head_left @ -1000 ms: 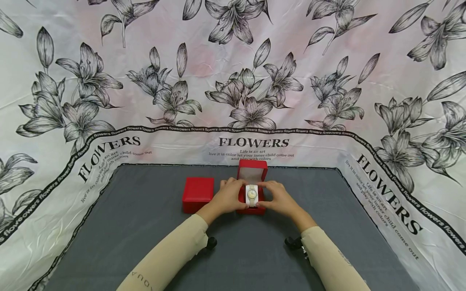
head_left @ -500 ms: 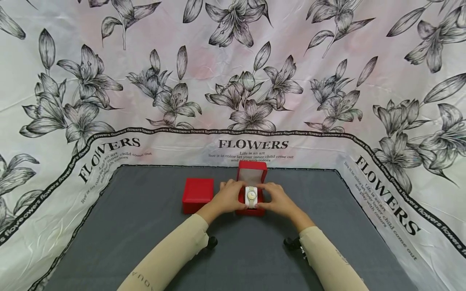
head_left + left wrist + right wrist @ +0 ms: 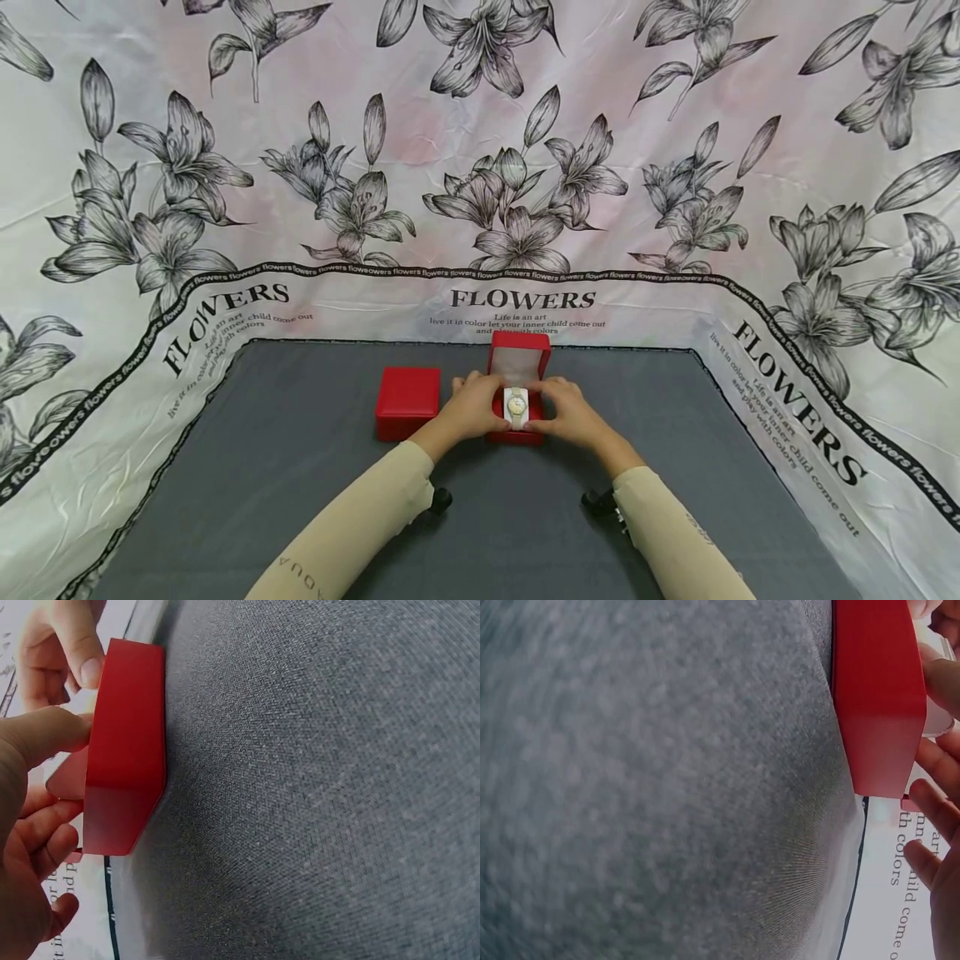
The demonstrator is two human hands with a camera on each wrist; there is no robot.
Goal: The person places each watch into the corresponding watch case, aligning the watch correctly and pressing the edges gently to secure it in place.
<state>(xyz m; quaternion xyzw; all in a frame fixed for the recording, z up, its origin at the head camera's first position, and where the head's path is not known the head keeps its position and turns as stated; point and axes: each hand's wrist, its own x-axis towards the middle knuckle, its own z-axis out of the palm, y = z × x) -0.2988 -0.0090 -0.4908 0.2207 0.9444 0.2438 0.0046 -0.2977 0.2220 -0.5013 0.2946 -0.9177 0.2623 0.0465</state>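
Note:
A wristwatch (image 3: 517,403) with a pale face and light strap is wrapped round a white cushion (image 3: 507,419). My left hand (image 3: 474,407) pinches the cushion's left side between thumb and fingers. From the right, my right hand (image 3: 572,412) pinches the opposite side. The cushion is at the mouth of an open red watch box (image 3: 516,437), whose raised lid (image 3: 521,340) has a pale lining. In both wrist views the thumbs lie at the box's upper edge, and the white cushion shows partly behind its red wall (image 3: 127,742). How deep the cushion sits is hidden.
A second red box (image 3: 408,403), with its lid down, stands left of the open one. Grey cloth (image 3: 315,467) covers the table. Behind and along the sides hangs a white flower-printed cloth (image 3: 360,304).
The cushion with the watch has shifted slightly left and down toward the box, both hands keeping their pinch on it. The two red boxes have hardly moved.

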